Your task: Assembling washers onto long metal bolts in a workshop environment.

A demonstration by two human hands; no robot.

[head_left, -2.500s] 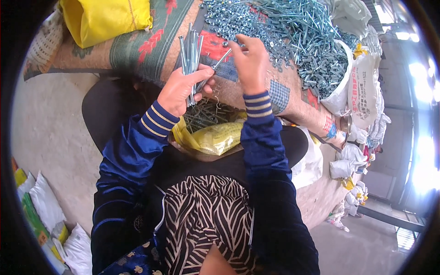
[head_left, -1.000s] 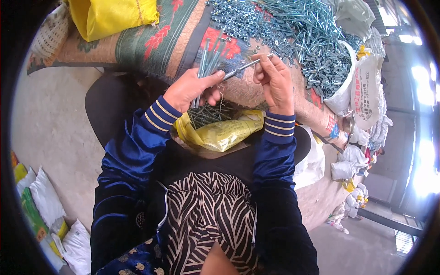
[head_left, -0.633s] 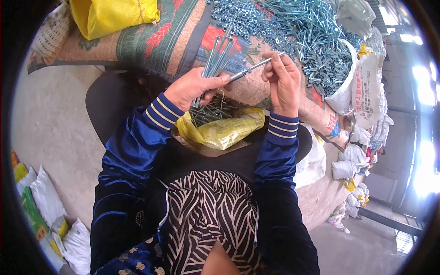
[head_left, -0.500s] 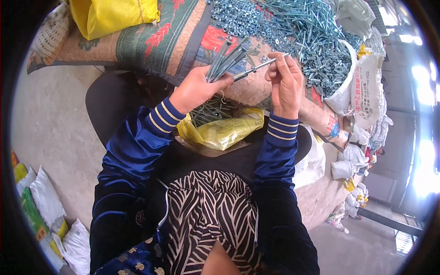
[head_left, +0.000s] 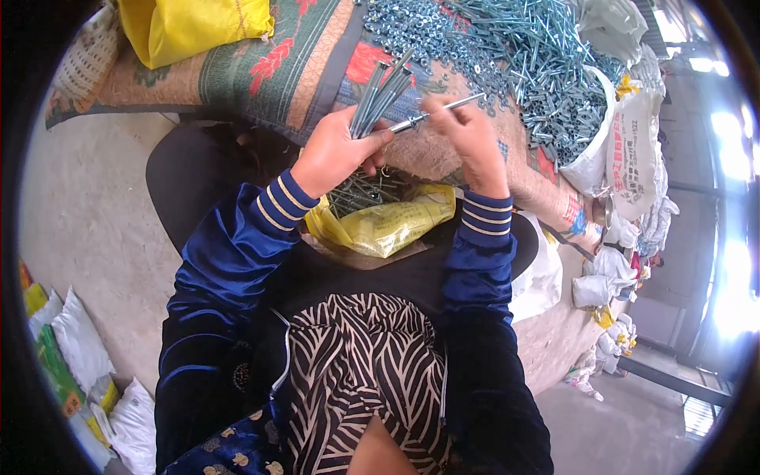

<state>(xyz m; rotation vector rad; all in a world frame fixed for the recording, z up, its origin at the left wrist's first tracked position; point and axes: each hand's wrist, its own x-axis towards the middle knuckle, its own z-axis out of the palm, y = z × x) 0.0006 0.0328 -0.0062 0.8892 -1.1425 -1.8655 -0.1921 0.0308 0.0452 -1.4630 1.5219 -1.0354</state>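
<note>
My left hand point(head_left: 332, 154) is closed around a bundle of long metal bolts point(head_left: 385, 93), their heads fanned upward. From its thumb and fingers another long bolt point(head_left: 467, 100) sticks out to the right, with a collar-like piece partway along it. My right hand point(head_left: 473, 146) is curled at this bolt's shaft, and motion smears its fingertips, so its grip is unclear. Just below the hands, a yellow plastic bag point(head_left: 388, 226) lies open in my lap with more long bolts point(head_left: 356, 192) inside.
A patterned padded cover point(head_left: 253, 87) spreads in front of me. On it lie heaps of nuts point(head_left: 416, 36), long bolts point(head_left: 514, 36) and short metal sleeves point(head_left: 558, 119), beside a white woven sack point(head_left: 633, 150). A yellow bag point(head_left: 198, 28) sits far left. White sacks point(head_left: 83, 336) stand on the floor.
My right hand has moved left along the single bolt, from near its tip toward my left hand. The bundle in my left hand has shifted slightly left and up.
</note>
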